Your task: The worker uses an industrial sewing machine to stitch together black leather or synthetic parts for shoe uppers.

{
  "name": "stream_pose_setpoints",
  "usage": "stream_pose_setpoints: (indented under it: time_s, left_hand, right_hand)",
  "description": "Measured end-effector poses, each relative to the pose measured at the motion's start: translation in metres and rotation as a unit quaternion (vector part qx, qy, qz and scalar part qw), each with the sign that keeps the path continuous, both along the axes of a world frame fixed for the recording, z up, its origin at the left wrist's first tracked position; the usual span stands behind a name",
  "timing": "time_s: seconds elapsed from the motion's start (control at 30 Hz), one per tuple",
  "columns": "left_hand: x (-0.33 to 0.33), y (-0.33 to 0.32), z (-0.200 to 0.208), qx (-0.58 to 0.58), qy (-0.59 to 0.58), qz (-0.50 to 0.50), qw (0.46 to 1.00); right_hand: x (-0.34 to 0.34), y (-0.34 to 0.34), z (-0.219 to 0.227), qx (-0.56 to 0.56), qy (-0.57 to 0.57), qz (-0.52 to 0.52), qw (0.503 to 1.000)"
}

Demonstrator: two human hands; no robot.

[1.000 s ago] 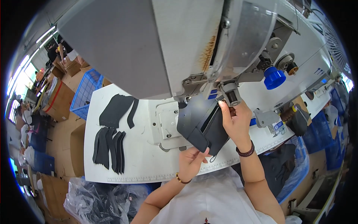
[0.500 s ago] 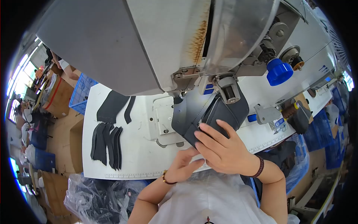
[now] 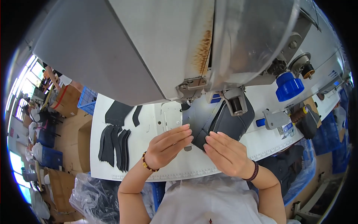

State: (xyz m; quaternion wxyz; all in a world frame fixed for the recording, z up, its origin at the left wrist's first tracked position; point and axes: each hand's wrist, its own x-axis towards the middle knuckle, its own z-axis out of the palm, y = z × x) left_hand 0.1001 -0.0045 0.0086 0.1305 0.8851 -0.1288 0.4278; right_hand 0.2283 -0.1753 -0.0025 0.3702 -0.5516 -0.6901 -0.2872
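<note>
A black stitched leather-like piece [image 3: 232, 123] lies under the sewing machine's head [image 3: 190, 87], with seam lines and a folded opening along its middle. Its far part passes behind the presser parts. My left hand [image 3: 169, 146] holds the near left edge, its fingers straight and pressed together, the thumb hidden. At the near right edge my right hand [image 3: 228, 156] grips the same piece, fingertips on top and thumb out of sight beneath. A smooth, shiny panel of the piece shows between the hands and the needle area.
Several black cut strips [image 3: 113, 147] and a larger black panel [image 3: 118, 113] lie left on the white table [image 3: 149, 170]. A blue knob [image 3: 289, 86] juts out at right, above a brown thread spool [image 3: 298, 114]. Plastic-wrapped black pieces [image 3: 95, 198] sit below the table edge.
My left hand has moved up and left from beneath the piece to its left edge. My right hand has slid down toward the near corner. The whole view has shifted slightly.
</note>
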Motion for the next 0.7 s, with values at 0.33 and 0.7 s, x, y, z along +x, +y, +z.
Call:
stream_pose_setpoints:
  time_s: [0.33,0.7]
  left_hand:
    - [-0.001,0.008,0.005,0.031,0.02,-0.049,0.998]
    - [-0.003,0.012,0.019,0.155,-0.003,-0.008,0.988]
  right_hand:
    - [-0.002,0.001,0.001,0.0,0.009,-0.01,1.0]
    - [-0.017,-0.006,0.01,-0.068,0.011,-0.041,0.997]
